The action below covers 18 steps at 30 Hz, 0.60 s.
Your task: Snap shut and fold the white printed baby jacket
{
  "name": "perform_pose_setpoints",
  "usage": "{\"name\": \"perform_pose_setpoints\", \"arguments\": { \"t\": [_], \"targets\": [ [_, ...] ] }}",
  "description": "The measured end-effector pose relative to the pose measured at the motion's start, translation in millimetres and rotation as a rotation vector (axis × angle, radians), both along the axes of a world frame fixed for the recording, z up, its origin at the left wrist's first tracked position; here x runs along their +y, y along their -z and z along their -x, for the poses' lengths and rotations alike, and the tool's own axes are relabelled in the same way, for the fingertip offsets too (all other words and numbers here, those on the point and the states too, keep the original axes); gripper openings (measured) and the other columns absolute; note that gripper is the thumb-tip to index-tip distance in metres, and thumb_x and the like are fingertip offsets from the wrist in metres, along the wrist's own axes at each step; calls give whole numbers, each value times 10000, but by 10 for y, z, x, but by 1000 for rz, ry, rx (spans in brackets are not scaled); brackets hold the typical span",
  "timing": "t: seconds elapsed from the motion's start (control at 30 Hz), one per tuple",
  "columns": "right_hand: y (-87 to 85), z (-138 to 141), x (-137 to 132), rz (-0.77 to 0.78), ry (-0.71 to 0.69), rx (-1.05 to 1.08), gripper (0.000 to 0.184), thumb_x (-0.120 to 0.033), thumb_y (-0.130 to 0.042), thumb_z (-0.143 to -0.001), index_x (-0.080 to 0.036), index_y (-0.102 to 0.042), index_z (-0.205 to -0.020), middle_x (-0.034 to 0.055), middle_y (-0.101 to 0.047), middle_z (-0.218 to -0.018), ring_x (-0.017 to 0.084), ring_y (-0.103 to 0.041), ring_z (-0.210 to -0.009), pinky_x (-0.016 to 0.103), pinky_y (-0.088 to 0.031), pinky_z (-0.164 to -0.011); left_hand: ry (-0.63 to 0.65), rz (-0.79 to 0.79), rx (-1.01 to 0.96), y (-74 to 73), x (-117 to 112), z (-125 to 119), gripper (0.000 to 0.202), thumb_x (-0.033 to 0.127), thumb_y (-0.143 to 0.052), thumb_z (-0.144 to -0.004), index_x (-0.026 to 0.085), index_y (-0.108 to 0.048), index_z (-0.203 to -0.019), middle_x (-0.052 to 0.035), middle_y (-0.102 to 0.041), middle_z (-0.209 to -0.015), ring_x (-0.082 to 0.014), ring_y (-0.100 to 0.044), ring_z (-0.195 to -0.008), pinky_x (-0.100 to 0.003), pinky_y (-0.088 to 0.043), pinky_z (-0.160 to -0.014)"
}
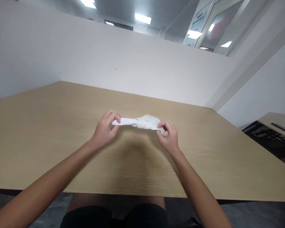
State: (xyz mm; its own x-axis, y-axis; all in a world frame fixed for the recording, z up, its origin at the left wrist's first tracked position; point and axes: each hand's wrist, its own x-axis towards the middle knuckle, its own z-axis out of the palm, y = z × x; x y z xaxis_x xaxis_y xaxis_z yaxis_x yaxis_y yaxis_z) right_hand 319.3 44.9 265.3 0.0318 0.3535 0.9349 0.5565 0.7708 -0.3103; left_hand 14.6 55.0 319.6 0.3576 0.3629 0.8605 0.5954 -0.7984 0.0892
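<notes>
A long, narrow piece of white cloth (144, 123) is stretched sideways above the middle of the table. Its left part looks smooth and tube-like, while the right part is bunched, with faint marks and a loose flap along the top. My left hand (105, 128) pinches the left end between thumb and fingers. At the other end, my right hand (168, 136) grips the bunched edge with thumb and forefinger. Motion blur and the folds hide what kind of cloth item it is.
The light wood table (137, 171) spreads out beneath both hands, and their shadow falls on it. A white partition (133, 63) with glass above stands behind the table. At the right is another tabletop (279, 122) with a dark flat object (282, 128) on it.
</notes>
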Motion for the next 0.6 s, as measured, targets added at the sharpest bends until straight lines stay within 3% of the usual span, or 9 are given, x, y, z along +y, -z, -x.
{"name": "perform_pose_setpoints", "arguments": {
  "t": [0.07,0.17,0.23,0.33,0.43,0.5,0.6],
  "targets": [
    [-13,-38,-41,-11,-63,-157,83,-123,-555,-842,-190,-583,-884,59,-610,-906,207,-558,-874,338,-424,-789,21,25,150,-29,15,61,125,128,-476,-878,214,-567,-873,-64,-665,-1156,-231,-592,-1143,-383,-436,-980],
    [30,-121,-29,237,-204,-487,116,-89,-634,-828,-191,-647,-881,45,-648,-939,196,-580,-897,330,-438,-814,15,231,547,31,95,157,158,152,-528,-858,233,-661,-835,-23,-699,-1143,-254,-588,-1187,-448,-344,-1074],
    [89,-139,16,392,-277,-647,72,-158,-747,-846,-198,-689,-861,30,-669,-919,189,-588,-884,331,-449,-825,-4,360,704,99,140,177,103,233,-610,-864,247,-702,-819,-8,-717,-1089,-251,-616,-1132,-461,-313,-1082],
    [171,-74,85,397,-291,-631,171,-345,-826,-872,-217,-737,-944,49,-686,-1012,218,-611,-980,369,-480,-896,-54,360,618,191,169,113,181,405,-642,-930,248,-727,-910,-25,-729,-1091,-246,-635,-1109,-457,-319,-1094],
    [230,61,134,254,-206,-466,287,-417,-718,-972,-236,-725,-1195,93,-666,-1236,258,-598,-1174,435,-480,-1036,-77,261,496,293,195,-2,308,482,-552,-1007,256,-713,-1141,-59,-707,-1261,-266,-604,-1241,-455,-339,-1121],
    [283,152,175,203,-149,-423,422,-450,-623,-1032,-226,-642,-1390,118,-612,-1414,277,-549,-1321,475,-439,-1137,-83,219,488,389,230,-66,408,513,-495,-1039,259,-657,-1315,-87,-639,-1427,-280,-545,-1361,-476,-315,-1177],
    [403,258,262,246,-51,-502,647,-519,-488,-1082,-153,-433,-1612,152,-428,-1638,319,-373,-1531,540,-327,-1252,-107,217,517,555,305,-130,587,548,-406,-1069,202,-499,-1533,-145,-478,-1616,-300,-415,-1512,-502,-252,-1258]
  ]
}}
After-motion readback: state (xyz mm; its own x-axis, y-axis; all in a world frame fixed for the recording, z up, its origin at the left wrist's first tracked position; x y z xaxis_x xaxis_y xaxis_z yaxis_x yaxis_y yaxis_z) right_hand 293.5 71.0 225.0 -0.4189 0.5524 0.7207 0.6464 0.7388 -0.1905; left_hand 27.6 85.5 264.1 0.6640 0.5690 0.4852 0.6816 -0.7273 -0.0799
